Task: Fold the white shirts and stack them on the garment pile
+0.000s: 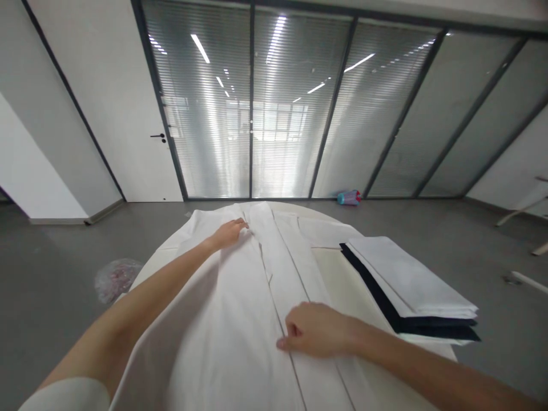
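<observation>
**Left forearm (128, 308) and right forearm (428, 359) reaching over a white coat (222, 319) on a round counter (346, 297)**

Head-mounted view, looking forward and down. Nearest the camera, at lower left, is a white sleeve (64, 397) pushed up the left arm; the bare right forearm enters at lower right. The left hand (229, 234) lies at the far, neck end of the white coat, with its fingers bent over the cloth beside the front edge; whether they pinch the cloth cannot be told. The right hand (317, 330) rests on the near part of the coat, half closed, its fingertips (282, 343) touching the cloth beside the long front band; no clear grip is visible. The coat lies flat, lengthwise across the counter, and runs past the near edge of the view. To the right, just beside the coat, sits a folded white cloth (406, 279) on a folded dark navy cloth (428, 325). On the gray floor (51, 274), left of the counter, lies a clear plastic bag (117, 279). Beyond stand a white door (124, 114) and a glazed partition with blinds (291, 114). A blue-and-pink bottle (349, 197) lies at its foot; pale sticks (526, 279) lie at far right.
</observation>
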The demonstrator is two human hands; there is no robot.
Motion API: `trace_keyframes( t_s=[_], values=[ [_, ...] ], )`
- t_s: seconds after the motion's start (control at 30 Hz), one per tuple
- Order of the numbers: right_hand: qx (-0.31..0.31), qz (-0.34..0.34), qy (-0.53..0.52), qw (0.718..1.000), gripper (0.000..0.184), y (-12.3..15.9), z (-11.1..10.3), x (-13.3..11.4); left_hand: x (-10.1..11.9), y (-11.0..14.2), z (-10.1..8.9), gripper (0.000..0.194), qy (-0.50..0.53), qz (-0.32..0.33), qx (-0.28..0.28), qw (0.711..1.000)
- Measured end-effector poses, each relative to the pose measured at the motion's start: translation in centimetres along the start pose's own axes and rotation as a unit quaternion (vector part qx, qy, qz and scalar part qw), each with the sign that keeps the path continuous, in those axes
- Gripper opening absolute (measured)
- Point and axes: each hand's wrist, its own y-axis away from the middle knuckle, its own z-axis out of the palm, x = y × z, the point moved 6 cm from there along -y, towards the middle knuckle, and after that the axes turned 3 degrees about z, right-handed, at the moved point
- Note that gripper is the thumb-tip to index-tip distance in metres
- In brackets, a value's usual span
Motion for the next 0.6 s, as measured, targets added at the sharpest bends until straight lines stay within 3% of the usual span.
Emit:
trace_keyframes(
  t_s=[0.1,0.27,0.47,0.6],
  values=[
    [0.017,0.023,-0.075,0.997,0.034,2.7,3.6,0.1,0.2,-1.5,2.0,0.049,0.041,0.063,-0.02,0.997],
    [0.068,-0.022,-0.149,0.986,0.024,2.2,7.7,1.0,1.7,-2.4,3.8,0.044,0.093,0.111,-0.006,0.989],
    [0.07,-0.079,-0.126,0.986,0.055,0.0,11.9,2.4,1.6,-2.7,4.0,0.037,0.101,0.1,0.025,0.99],
    [0.097,-0.133,-0.178,0.97,0.065,0.2,12.0,2.4,1.3,-3.2,4.3,0.036,0.102,0.092,0.001,0.991]
  ],
)
